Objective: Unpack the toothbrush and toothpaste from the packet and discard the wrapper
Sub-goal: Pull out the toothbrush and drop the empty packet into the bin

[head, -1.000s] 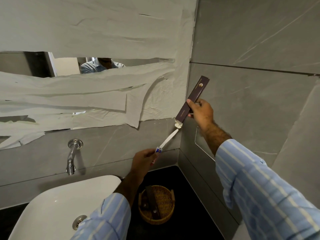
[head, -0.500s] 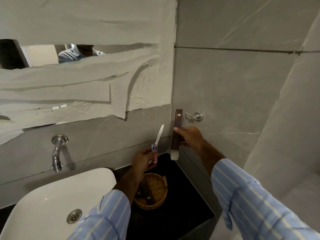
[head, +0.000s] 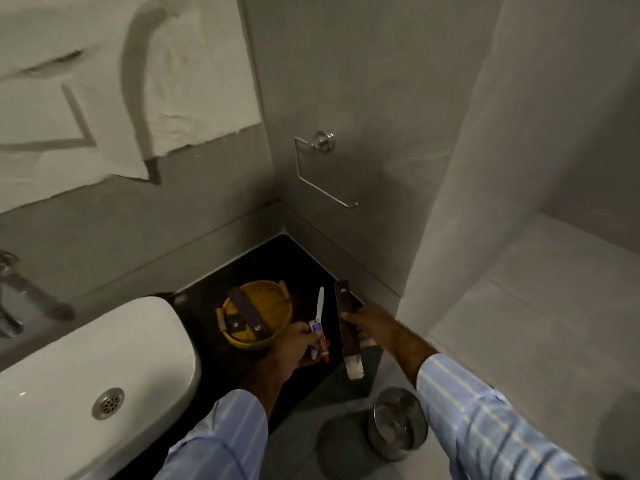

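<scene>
We are in a bathroom: a white wash basin [head: 104, 368] with a metal drain [head: 108, 403] sits on a black counter [head: 277, 258], a wall tap [head: 20, 296] beside it, grey wall tiles [head: 363, 81] all around, and a chrome paper holder [head: 323, 168] near the counter's far corner.

Tap [head: 20, 299] blurred, cut off left

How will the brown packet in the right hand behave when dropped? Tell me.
The brown packet probably weighs little: the right hand pinches it mid-length. It looks fairly stiff, staying straight unsupported at both ends. Being flat, it likely won't roll, though it may flutter rather than fall straight.
</scene>
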The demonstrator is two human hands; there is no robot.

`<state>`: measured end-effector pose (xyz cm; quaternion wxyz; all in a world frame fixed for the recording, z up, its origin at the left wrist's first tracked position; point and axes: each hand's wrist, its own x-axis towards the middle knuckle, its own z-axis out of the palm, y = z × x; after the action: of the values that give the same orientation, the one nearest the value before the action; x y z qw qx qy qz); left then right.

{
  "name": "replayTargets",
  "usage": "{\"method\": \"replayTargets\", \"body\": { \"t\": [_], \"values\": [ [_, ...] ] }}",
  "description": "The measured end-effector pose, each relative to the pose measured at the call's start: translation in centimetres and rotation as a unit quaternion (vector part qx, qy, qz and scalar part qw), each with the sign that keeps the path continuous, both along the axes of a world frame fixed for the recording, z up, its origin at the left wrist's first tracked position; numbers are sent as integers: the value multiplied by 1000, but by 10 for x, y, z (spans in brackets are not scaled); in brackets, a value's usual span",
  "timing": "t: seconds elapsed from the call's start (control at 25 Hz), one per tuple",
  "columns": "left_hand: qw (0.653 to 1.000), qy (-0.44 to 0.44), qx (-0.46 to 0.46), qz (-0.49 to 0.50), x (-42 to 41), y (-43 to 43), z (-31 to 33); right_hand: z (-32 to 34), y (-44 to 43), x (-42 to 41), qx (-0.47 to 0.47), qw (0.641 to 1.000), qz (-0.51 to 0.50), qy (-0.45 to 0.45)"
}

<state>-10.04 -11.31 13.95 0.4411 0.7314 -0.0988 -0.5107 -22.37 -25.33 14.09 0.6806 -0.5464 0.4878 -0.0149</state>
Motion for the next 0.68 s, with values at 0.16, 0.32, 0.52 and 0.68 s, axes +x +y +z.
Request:
{"method": "replayTargets", "body": {
  "t": [0.16, 0.32, 0.52, 0.68],
  "values": [
    [991, 18, 79, -106, -36, -10, -30, -39, 7, -53, 14, 999, -29, 41],
    [972, 2, 115, -204, -69, -26, -60, -70, 8, -112, 4, 992, -2, 124],
    [941, -15, 158, -300, -105, -47, -92, -106, 16, -165, 72, 980, -72, 173],
    [931, -8, 184, -314, -120, -54, -118, -148, 12, -185, 81, 966, -128, 207]
  ]
}}
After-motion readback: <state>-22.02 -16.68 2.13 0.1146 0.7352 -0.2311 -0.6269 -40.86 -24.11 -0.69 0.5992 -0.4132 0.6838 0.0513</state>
